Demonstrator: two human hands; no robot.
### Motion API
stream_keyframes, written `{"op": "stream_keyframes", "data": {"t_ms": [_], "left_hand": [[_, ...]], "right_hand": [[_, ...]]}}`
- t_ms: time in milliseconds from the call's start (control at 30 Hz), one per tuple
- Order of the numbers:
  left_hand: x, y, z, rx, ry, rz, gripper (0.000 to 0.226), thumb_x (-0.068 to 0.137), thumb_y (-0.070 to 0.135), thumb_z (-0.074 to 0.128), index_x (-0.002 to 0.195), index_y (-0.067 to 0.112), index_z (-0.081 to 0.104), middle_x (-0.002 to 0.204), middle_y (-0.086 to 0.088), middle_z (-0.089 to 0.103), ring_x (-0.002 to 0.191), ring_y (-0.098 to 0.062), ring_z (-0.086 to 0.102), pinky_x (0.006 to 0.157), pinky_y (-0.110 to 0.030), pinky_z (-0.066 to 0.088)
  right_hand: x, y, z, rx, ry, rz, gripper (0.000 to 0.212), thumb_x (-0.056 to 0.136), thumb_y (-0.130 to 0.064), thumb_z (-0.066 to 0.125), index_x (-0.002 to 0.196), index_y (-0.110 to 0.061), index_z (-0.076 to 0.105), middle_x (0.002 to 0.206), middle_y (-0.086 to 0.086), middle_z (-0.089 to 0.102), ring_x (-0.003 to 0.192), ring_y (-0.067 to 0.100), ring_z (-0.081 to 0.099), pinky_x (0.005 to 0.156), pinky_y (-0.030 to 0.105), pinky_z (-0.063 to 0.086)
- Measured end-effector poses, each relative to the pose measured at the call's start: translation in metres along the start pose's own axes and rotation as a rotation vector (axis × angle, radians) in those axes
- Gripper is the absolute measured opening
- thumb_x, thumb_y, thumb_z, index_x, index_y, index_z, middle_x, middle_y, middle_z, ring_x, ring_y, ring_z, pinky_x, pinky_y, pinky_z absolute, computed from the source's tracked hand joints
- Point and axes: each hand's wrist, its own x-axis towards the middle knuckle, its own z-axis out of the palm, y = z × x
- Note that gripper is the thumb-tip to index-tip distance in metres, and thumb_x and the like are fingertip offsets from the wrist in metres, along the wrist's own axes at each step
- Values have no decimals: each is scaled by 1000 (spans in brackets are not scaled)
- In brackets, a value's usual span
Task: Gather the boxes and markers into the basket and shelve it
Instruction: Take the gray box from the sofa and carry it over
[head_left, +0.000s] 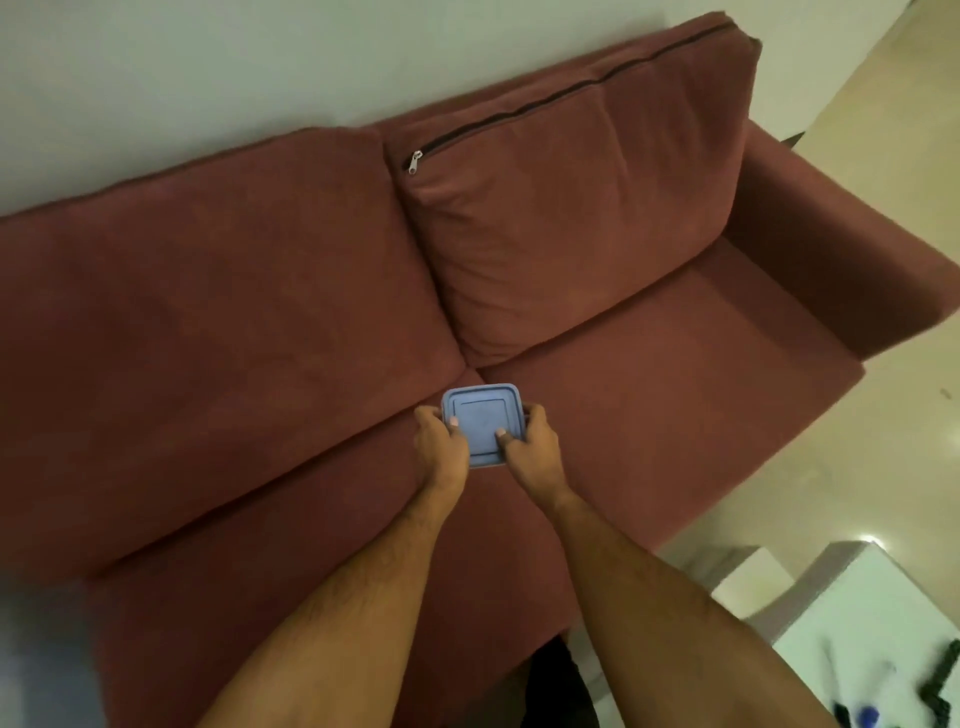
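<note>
Box (483, 422), a blue square one with its lid on, sits on the red sofa (649, 395) seat right by the seam between the two cushions. Both hands are on it: left hand (439, 441) grips the left edge, right hand (530, 441) the right, thumbs on the lid. White table (852, 613) near right, some blurry small stuff on it.

No text, label, brand, number or sign can be read anywhere; the blue box lid (481, 423) shows only plain moulded ridges.
</note>
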Motion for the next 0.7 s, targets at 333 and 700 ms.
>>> {"op": "stream_keyframes", "data": {"t_ms": [333,700], "left_hand": [[-66,-50,-25,114,-136,156,19,104,11,49,120,0,51,119,-20,63,96,-23,57,77,-30,39],[-190,-105,51,278,-505,384,26,105,12,47,130,3,51,125,-20,61,111,-34,63,88,-44,57]], "right_hand": [[-103,46,22,140,182,87,42,90,-13,69,128,-8,50,126,10,65,112,27,65,97,44,55],[-229,166,-26,277,487,304,47,94,-17,68,134,-8,45,130,8,60,112,22,61,96,37,53]]}}
